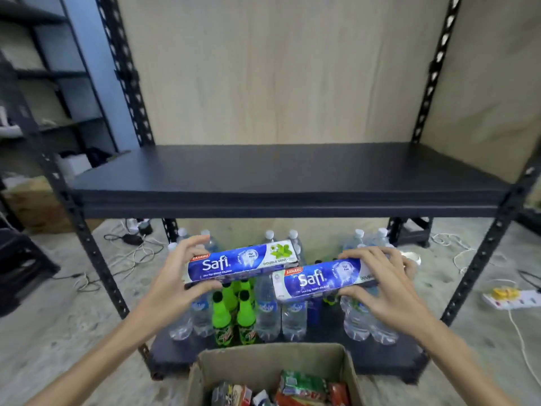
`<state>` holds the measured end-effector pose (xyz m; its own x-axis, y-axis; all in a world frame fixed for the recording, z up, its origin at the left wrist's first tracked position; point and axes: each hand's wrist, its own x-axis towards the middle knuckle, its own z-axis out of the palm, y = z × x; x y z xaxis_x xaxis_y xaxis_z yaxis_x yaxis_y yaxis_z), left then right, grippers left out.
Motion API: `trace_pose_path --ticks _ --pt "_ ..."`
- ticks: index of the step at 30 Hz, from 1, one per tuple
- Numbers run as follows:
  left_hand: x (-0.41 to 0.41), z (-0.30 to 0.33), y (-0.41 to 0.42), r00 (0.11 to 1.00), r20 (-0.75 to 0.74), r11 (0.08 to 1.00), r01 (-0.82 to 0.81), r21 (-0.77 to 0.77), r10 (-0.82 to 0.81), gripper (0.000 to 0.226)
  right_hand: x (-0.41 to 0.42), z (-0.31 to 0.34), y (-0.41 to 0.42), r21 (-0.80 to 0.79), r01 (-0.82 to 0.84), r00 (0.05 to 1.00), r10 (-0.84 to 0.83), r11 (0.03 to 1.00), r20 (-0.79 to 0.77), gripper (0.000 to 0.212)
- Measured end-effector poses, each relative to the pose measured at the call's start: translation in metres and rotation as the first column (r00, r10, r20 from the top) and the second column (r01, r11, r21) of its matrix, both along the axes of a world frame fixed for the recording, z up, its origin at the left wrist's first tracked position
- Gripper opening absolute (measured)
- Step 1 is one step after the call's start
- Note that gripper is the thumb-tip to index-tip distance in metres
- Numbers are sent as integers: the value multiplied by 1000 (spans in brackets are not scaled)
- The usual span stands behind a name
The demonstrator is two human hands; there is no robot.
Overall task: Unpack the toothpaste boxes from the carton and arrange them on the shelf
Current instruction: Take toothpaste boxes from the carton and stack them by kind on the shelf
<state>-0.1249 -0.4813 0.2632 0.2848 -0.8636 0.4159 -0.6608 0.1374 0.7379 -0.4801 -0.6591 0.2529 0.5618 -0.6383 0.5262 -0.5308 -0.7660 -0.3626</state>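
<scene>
the left hand (pixel 175 276) grasps one long blue-and-white toothpaste box (pixel 243 260) by its end; the right hand (pixel 383 282) grasps another such box (pixel 319 281). both are at frame centre, label up, probably bound for the bare dark shelf board (pixel 281 168) above, clear of the brown cardboard carton (pixel 202 373) at bottom.

2 blue-and-white Safi toothpaste boxes are held level in the air: the left box (pixel 243 263) is pinched between fingers (pixel 195 243) above and thumb below, the right box (pixel 322 280) likewise, slightly lower and overlapping it. The open carton (pixel 202 376) sits below them, the dark shelf (pixel 287 177) above.
</scene>
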Motion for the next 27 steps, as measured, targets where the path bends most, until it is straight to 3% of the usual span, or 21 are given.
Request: trace_pose_path --ticks 8,13,15,17,21,27 --pt "5 104 -52 992 123 992 -10 -127 26 58 -22 99 -48 -137 95 986 -75 986 147 49" --pt "27 133 -112 979 201 996 -27 -88 44 50 -25 130 -103 -77 176 962 -155 981 226 42" --pt "35 143 -146 964 262 999 -42 -7 43 55 -19 137 -139 -25 213 966 -206 977 157 44" --pt "49 146 -241 964 262 998 -48 32 37 49 -12 137 -229 48 292 946 -296 955 131 43" --pt "82 130 -313 978 207 984 -35 174 -2 47 13 136 -308 214 302 953 -296 929 -57 36" --pt "92 131 -337 961 276 993 -23 117 -10 45 33 143 -324 136 282 959 -276 950 -61 32"
